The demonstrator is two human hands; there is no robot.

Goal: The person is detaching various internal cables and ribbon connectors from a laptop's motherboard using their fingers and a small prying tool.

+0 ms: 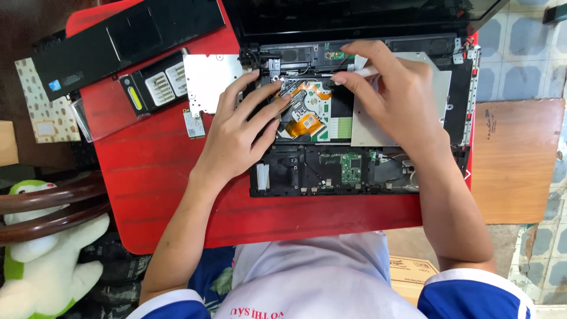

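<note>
At the lower left of the frame a white and green plush toy sits by a chair; on the red surface lie a black palm-rest panel and a silver metal plate. Left hand rests spread on the opened laptop base, fingers loose, gripping nothing. Just right, over the orange ribbon cable, the right hand pinches a slim white tool, its long axis pointing left toward that cable

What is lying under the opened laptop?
The opened laptop lies on a red table. The table shows around its left and front sides; the part beneath it is covered and cannot be seen.
</note>
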